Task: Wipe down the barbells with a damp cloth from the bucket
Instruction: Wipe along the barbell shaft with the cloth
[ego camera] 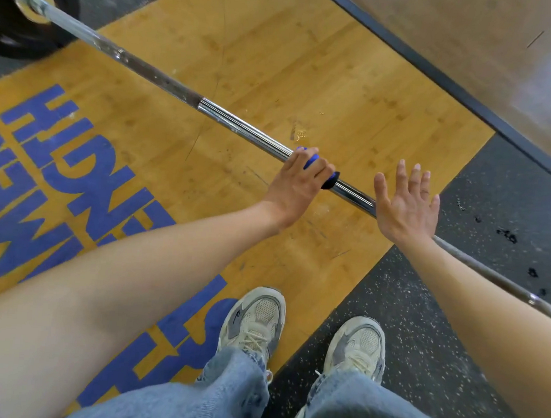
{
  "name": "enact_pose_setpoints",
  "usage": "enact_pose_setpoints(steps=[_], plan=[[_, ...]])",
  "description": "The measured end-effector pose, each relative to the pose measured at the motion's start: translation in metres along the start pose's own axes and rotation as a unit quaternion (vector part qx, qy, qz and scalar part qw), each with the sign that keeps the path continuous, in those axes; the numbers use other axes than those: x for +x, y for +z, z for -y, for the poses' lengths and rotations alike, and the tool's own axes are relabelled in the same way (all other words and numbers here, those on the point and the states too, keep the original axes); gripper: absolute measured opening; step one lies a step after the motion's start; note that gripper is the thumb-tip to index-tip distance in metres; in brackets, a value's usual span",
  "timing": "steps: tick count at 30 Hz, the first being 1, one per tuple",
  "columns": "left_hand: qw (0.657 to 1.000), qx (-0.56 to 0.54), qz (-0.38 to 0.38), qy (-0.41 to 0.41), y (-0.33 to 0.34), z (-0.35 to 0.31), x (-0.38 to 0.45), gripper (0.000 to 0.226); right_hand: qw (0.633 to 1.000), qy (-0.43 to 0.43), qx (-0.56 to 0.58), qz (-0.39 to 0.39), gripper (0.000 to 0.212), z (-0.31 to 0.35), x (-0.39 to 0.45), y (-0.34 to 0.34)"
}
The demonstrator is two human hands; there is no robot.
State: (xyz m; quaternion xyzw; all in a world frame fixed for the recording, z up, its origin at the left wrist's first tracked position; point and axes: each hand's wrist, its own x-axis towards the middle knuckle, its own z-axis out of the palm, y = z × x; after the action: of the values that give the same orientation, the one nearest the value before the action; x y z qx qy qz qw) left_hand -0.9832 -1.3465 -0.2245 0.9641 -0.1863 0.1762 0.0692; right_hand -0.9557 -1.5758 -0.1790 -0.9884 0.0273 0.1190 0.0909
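A chrome barbell (234, 121) runs diagonally from a black plate (22, 37) at the upper left down to the right edge. My left hand (297, 186) grips a blue cloth (313, 161) wrapped round the bar near its middle; only bits of cloth show between my fingers. My right hand (405, 205) is just to the right of it, fingers spread and straight, palm over the bar, holding nothing. I cannot tell whether the palm touches the bar. No bucket is in view.
The bar lies over a wooden lifting platform (278, 62) with blue lettering, bordered by black speckled rubber flooring (422, 333). A dark metal frame edge (440, 76) runs across the upper right. My two feet in pale trainers (253, 324) stand close under the bar.
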Motion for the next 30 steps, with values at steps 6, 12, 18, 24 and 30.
enact_pose_setpoints(steps=[6,12,18,24,30], plan=[[0.999,0.035,-0.012,-0.001,-0.007,0.062,-0.021,0.060,1.000,0.018,0.003,-0.009,0.089,0.002,-0.015,0.007],[0.996,0.076,0.014,-0.050,-0.017,0.085,-0.030,0.061,1.000,0.013,-0.001,-0.021,0.086,0.004,-0.027,0.011],[0.994,0.089,0.024,-0.060,-0.014,0.082,-0.030,0.054,0.996,-0.067,-0.024,-0.061,0.076,0.051,-0.024,-0.001],[0.997,0.051,-0.007,-0.052,-0.018,0.083,-0.025,0.042,0.988,-0.149,0.024,-0.041,0.062,0.148,-0.005,0.013],[0.993,0.088,0.063,-0.038,-0.021,0.118,-0.027,0.051,0.995,-0.103,0.010,0.009,0.062,0.166,0.008,0.029]])
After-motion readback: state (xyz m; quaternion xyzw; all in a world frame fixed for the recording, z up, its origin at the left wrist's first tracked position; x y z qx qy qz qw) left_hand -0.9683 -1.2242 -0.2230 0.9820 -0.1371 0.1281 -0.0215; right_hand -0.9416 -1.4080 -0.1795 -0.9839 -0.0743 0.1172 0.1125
